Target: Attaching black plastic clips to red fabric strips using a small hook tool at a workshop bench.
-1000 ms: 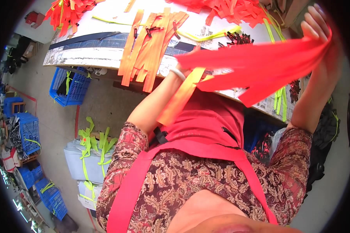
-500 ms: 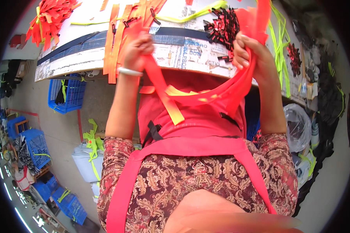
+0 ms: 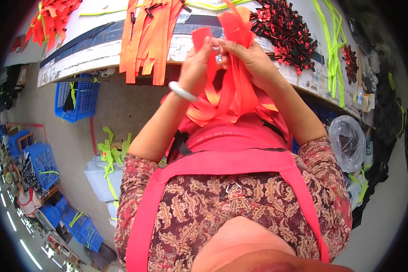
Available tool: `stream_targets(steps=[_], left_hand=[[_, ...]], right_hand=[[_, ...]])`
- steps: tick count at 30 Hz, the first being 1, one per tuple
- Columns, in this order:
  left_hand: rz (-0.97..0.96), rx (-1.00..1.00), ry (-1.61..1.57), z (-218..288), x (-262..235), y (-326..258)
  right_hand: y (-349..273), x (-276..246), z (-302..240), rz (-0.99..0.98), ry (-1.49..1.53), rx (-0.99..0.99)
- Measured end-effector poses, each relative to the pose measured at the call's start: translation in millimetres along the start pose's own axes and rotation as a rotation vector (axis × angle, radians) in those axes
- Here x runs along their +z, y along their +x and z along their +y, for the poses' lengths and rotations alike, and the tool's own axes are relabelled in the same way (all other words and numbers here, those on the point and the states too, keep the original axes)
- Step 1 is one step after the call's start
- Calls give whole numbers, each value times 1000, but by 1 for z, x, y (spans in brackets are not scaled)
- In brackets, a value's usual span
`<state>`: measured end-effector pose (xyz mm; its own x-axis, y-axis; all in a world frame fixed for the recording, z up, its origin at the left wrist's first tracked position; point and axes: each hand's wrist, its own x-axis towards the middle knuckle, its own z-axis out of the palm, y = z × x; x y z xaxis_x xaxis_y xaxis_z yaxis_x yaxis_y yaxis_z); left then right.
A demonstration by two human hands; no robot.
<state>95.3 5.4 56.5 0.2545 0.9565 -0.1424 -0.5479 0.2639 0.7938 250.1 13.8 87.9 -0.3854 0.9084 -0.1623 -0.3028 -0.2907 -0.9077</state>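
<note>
Both of my hands meet in front of my chest, above the table edge. My left hand (image 3: 196,68), with a white bangle on the wrist, pinches the top of a bundle of red-orange fabric strips (image 3: 233,93). My right hand (image 3: 247,56) grips the same bundle from the other side. The strips hang down in loops over my red apron (image 3: 231,163). Just beyond my hands, more orange strips (image 3: 147,38) dangle over the edge of the work table (image 3: 86,56).
On the table lie a pile of black and red pieces (image 3: 288,31), neon yellow strips (image 3: 333,45) and a red heap (image 3: 50,18) at far left. Blue crates (image 3: 77,97) stand on the floor at left, along with a grey box holding neon yellow strips (image 3: 108,158). A clear plastic bag (image 3: 349,140) sits at right.
My hands, spread wide a second ago with the red strip stretched between them, have come together at the centre. The strip is now folded into a gathered bundle between both hands.
</note>
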Motion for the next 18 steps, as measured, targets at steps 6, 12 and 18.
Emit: stream_targets(steps=[6, 12, 18], left_hand=[[-117, 33, 128, -14, 9, 10], [-231, -36, 212, 4, -2, 8], [-21, 107, 66, 26, -8, 7]], right_hand=[[26, 0, 25, 203, -183, -260], [44, -29, 27, 120, -1011, -535], [14, -3, 40, -200, -173, -133]])
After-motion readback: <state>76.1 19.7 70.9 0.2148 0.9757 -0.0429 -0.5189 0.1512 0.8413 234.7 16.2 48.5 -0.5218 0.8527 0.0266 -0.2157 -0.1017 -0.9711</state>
